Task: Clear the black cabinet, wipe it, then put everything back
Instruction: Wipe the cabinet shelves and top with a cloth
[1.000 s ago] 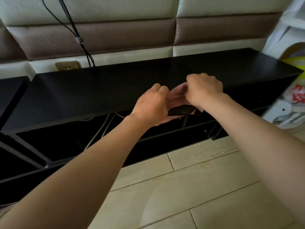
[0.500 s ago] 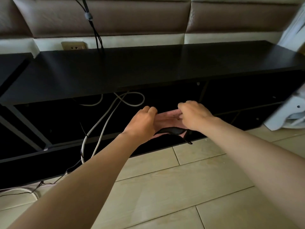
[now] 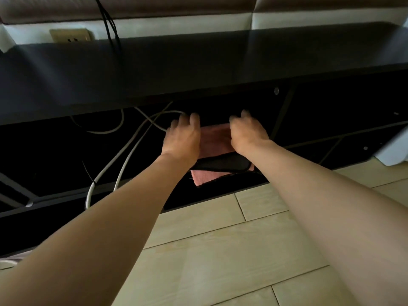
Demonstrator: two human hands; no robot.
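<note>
The long black cabinet [image 3: 198,62] runs across the view, its top bare. Both hands reach into the dark open compartment under the top. Between them is a pink cloth [image 3: 215,140] with a black band [image 3: 223,163] across it; a pink corner hangs below the band. My left hand [image 3: 182,138] holds the cloth's left side and my right hand [image 3: 247,133] holds its right side. The fingertips point into the compartment, and the grip under the cloth is hidden.
White cables [image 3: 132,146] loop through the compartment left of my hands. Black cables [image 3: 110,25] drop behind the cabinet beside a wall socket [image 3: 70,36]. Pale wood-look floor tiles [image 3: 220,250] lie in front. A white object [image 3: 393,151] stands at the right edge.
Both hands dropped from the cabinet's top edge into the lower compartment, moved apart and spread the bunched cloth. The view tilted down and drew closer.
</note>
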